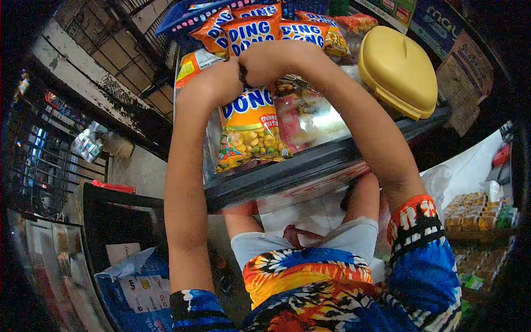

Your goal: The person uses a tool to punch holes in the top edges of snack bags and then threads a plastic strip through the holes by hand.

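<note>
Shelves of small goods and a hanging bundle of clear packets (pixel 87 145) sit well off to the outer side of the left hand (pixel 217 83), dim and too small to name further. Below that forearm a blue printed carton (pixel 141 288) stands on the floor.

The left hand is raised and curled into a fist beside the right hand (pixel 271 61), knuckles almost touching. Both seem to pinch the top edge of a Ding Dong mixed nuts packet (pixel 249 130) that hangs down directly beneath them; the fingertips are turned away, so the exact grip cannot be told, but both hands are closed narrow, not spread. The packet appears to hang with its printed face outward, likely so it shows as display stock. Just above the hands, more Ding Dong packets (pixel 251 30) hang in an overlapping row, each in front of the next, which suits strips hung from a line.

Under the right hand, touching the held packet's side, hang clear bags of pale snacks (pixel 310 119). Beneath all of these runs a dark counter edge (pixel 310 166). Further out beyond the right forearm a yellow plastic lidded box (pixel 399 69) rests tilted on that counter, and below the elbow a rack of small yellow packs (pixel 470 213) is near.
</note>
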Demonstrator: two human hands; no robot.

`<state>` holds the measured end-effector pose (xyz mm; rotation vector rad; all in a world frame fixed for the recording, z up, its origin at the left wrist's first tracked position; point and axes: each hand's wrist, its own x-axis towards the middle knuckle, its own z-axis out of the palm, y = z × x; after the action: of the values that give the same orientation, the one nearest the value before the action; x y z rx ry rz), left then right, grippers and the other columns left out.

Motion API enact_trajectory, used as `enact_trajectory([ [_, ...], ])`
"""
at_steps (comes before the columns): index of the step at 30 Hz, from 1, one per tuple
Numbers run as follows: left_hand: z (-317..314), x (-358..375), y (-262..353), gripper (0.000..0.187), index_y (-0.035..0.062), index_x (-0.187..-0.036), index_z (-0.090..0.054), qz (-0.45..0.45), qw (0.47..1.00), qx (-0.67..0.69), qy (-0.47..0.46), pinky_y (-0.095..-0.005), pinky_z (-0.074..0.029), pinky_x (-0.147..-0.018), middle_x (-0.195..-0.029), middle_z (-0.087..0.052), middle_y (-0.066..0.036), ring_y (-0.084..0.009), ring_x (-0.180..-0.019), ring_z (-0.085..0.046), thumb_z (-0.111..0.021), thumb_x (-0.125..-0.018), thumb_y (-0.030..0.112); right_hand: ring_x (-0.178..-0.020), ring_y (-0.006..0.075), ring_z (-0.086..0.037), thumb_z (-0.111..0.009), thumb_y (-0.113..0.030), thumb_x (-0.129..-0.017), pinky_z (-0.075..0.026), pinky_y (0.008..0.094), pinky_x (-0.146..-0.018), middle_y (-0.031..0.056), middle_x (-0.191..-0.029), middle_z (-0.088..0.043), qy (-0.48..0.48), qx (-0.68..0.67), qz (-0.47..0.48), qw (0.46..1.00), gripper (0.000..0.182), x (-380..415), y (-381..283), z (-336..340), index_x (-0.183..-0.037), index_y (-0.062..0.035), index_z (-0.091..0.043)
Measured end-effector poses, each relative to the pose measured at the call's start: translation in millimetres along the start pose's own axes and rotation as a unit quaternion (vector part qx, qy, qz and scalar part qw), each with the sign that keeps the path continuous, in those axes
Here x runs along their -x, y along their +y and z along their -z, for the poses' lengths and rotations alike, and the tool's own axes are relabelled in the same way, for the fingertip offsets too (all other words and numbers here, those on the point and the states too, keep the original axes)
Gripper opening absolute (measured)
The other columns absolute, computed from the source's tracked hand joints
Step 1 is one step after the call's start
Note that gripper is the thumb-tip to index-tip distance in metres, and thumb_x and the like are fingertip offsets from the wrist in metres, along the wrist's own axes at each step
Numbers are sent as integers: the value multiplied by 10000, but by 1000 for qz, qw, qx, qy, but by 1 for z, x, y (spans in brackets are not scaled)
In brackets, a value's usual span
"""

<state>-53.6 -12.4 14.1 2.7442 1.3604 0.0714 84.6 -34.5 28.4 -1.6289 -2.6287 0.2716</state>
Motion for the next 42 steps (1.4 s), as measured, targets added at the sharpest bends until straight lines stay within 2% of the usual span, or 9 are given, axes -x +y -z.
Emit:
enact_trajectory([
  [2, 9, 5, 3, 340, -36, -1062, -524, 13, 1000, -12, -13, -389, -442, -848, -1048, -565, -249, -354, -981, -557, -462, -765, 117, -800, 332, -620, -502, -190, -713, -480, 396, -710, 211, -848, -629, 12, -9, 7, 1000, 291, 3, 3, 2, -900, -9, -633],
  [5, 19, 8, -9, 405, -8, -1183, -448, -43, 998, 34, -36, -371, -419, -873, -1062, -563, -246, -339, -1005, -550, -420, -798, 114, -694, 275, -623, -502, -229, -763, -476, 368, -639, 175, -771, -638, 17, -39, 20, 999, 287, 9, 8, 12, -873, 2, -631],
  [8, 15, 5, -30, 377, -28, -1133, -518, -144, 971, 193, 12, -310, -441, -821, -974, -619, -167, -258, -916, -584, -442, -802, 135, -589, 111, -504, -516, -278, -820, -409, 272, -577, 42, -669, -599, -29, -142, 94, 985, 320, 10, 21, 20, -895, 15, -623],
  [9, 19, 5, -31, 377, -28, -1133, -518, -145, 971, 191, 14, -310, -441, -821, -974, -619, -167, -258, -916, -584, -442, -802, 135, -589, 111, -504, -516, -278, -820, -409, 272, -577, 42, -669, -599, -27, -140, 94, 985, 320, 8, 24, 21, -895, 15, -623],
  [12, 27, 9, -34, 353, -44, -1038, -576, -137, 935, 319, -73, -215, -439, -726, -887, -625, -44, -92, -804, -547, -522, -862, 257, -654, 63, -504, -550, -289, -831, -404, 234, -606, -19, -746, -602, -69, -203, 97, 972, 331, 4, 30, 24, -928, 19, -624],
  [20, 43, 24, -39, 265, -3, -919, -622, -187, 899, 388, -84, -187, -423, -650, -791, -610, 11, -46, -708, -530, -651, -783, 222, -607, 46, -461, -610, -306, -794, -362, 206, -542, -47, -657, -529, -73, -301, 160, 937, 299, 27, 22, 35, -856, -14, -609],
  [24, 43, 20, -38, 267, -8, -919, -616, -171, 920, 345, -76, -189, -428, -658, -791, -611, 8, -50, -720, -537, -654, -777, 214, -585, 38, -444, -644, -275, -754, -340, 203, -508, -46, -625, -498, -63, -267, 198, 941, 244, 20, 25, 33, -752, -42, -571],
  [39, 39, 15, -44, 184, 24, -834, -586, -157, 916, 365, -54, -168, -419, -619, -749, -575, 30, -31, -693, -517, -659, -758, 174, -541, 52, -442, -638, -165, -739, -351, 218, -488, -44, -579, -485, -36, -289, 169, 942, 135, 14, 31, 30, -715, -45, -580],
  [42, 37, 14, -45, 164, 36, -822, -578, -197, 918, 343, -30, -159, -401, -595, -728, -561, 44, -19, -673, -503, -658, -755, 163, -526, 35, -437, -652, -196, -755, -339, 198, -467, -50, -590, -488, -28, -277, 183, 943, 174, 11, 32, 29, -722, -52, -559],
])
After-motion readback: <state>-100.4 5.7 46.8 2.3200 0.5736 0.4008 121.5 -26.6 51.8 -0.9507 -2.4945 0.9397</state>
